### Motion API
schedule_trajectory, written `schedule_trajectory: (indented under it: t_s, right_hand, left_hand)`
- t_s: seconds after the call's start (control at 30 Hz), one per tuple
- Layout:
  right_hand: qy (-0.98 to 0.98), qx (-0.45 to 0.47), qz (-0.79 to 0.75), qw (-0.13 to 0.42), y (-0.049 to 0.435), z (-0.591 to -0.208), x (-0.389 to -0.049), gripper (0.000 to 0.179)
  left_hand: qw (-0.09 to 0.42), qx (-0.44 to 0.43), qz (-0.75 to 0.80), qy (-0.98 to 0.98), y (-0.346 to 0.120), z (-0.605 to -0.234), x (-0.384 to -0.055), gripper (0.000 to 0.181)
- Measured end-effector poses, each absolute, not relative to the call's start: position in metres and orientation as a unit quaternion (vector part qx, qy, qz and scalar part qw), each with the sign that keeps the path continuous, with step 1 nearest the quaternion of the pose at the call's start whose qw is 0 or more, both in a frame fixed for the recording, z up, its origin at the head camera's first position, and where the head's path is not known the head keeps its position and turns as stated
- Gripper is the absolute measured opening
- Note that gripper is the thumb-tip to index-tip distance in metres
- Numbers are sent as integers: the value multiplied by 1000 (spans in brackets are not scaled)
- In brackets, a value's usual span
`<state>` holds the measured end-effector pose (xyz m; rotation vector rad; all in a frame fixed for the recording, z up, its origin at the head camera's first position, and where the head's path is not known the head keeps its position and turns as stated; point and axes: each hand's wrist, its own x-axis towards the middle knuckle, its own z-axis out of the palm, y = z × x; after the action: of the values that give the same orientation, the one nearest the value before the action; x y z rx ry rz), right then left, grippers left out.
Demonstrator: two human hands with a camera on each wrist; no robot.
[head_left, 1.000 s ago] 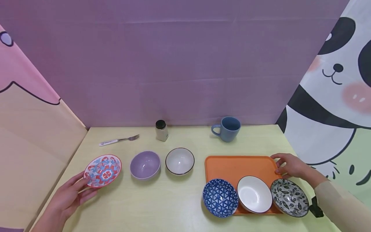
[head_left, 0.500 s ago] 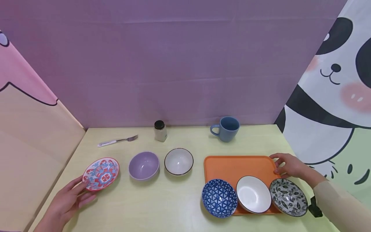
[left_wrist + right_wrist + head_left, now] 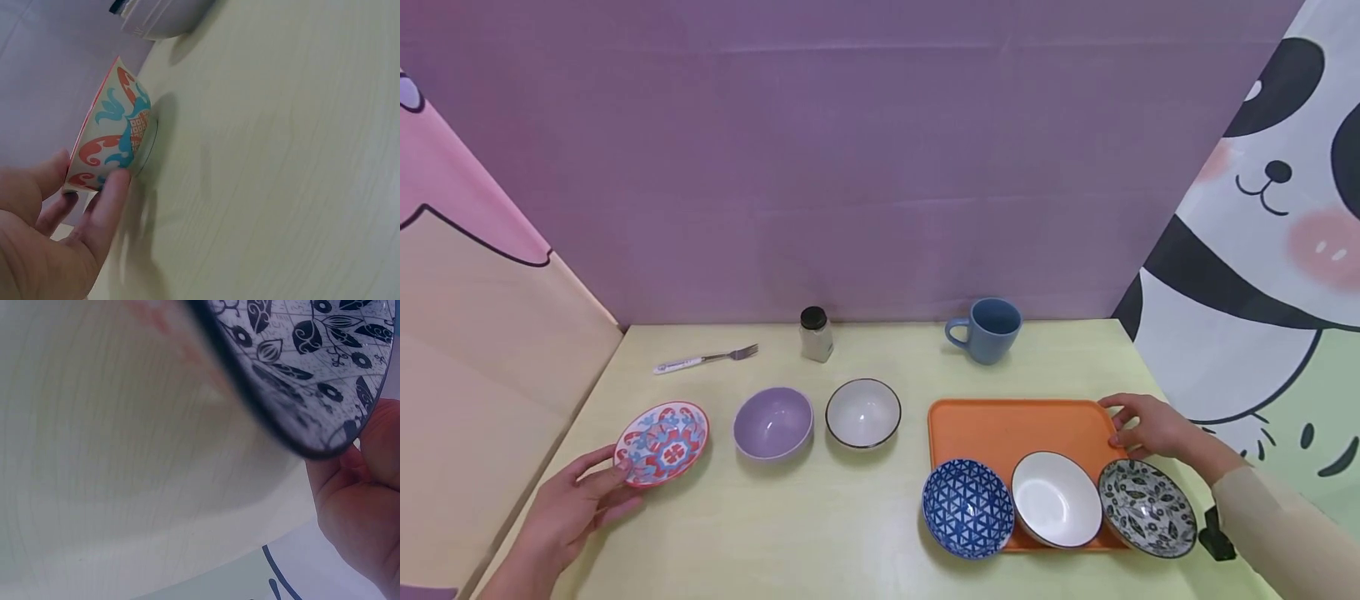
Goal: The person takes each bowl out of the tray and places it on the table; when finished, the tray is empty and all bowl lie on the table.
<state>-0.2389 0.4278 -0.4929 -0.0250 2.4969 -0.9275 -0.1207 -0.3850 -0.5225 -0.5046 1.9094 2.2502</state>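
At the left, my left hand (image 3: 571,508) pinches the rim of a small shallow bowl (image 3: 664,444) with a red and blue flower pattern. In the left wrist view the thumb is at the rim and fingers lie against the side of the patterned bowl (image 3: 115,128), its foot close to the table. Over on the right, my right hand (image 3: 1150,429) grips the right edge of an orange tray (image 3: 1015,425) near its far corner. A black-and-white leaf-patterned bowl (image 3: 1147,508) sits just below that hand; in the right wrist view this bowl (image 3: 312,356) partly hides the fingers.
A blue triangle-patterned bowl (image 3: 967,508) and a white bowl (image 3: 1057,500) overlap the tray's near edge. Mid-table are a purple bowl (image 3: 773,423) and a dark-rimmed white bowl (image 3: 863,414). Farther back lie a fork (image 3: 706,359), a black-lidded jar (image 3: 816,335) and a blue mug (image 3: 991,332).
The patterned bowl in my left hand has come slightly nearer and to the left. My right hand stays at the tray's edge, and the tray has not moved.
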Motion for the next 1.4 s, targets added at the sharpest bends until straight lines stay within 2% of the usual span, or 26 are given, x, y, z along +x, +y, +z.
schedule_trajectory:
  t_s: [0.23, 0.37, 0.43, 0.6, 0.8, 0.9, 1.07, 1.27, 1.4]
  right_hand:
    - [910, -10, -338, 239, 427, -487, -238, 67]
    - [910, -9, -336, 242, 428, -487, -238, 67]
    - [909, -10, -337, 243, 429, -488, -239, 67]
    - [907, -10, -341, 246, 429, -487, -238, 67]
    - [910, -13, -335, 243, 429, -489, -239, 67]
    - [912, -11, -332, 242, 429, -489, -240, 67]
    - [913, -14, -330, 241, 428, -488, -241, 67]
    - [913, -13, -329, 239, 426, -490, -240, 68]
    - [914, -13, -329, 236, 426, -492, -240, 67]
  left_hand:
    - [74, -161, 663, 728, -385, -508, -124, 14]
    - [52, -154, 537, 828, -385, -494, -126, 49]
    - [26, -153, 470, 869, -383, -487, -127, 58]
    - [-30, -136, 424, 895, -366, -467, -129, 51]
    - [-32, -84, 474, 876, -328, -440, -134, 38]
    - [-19, -55, 500, 864, -304, -430, -134, 35]
    - [31, -3, 556, 830, -265, -424, -135, 41]
    - [121, 25, 601, 789, -220, -433, -136, 54]
    - [180, 43, 615, 766, -193, -444, -137, 55]
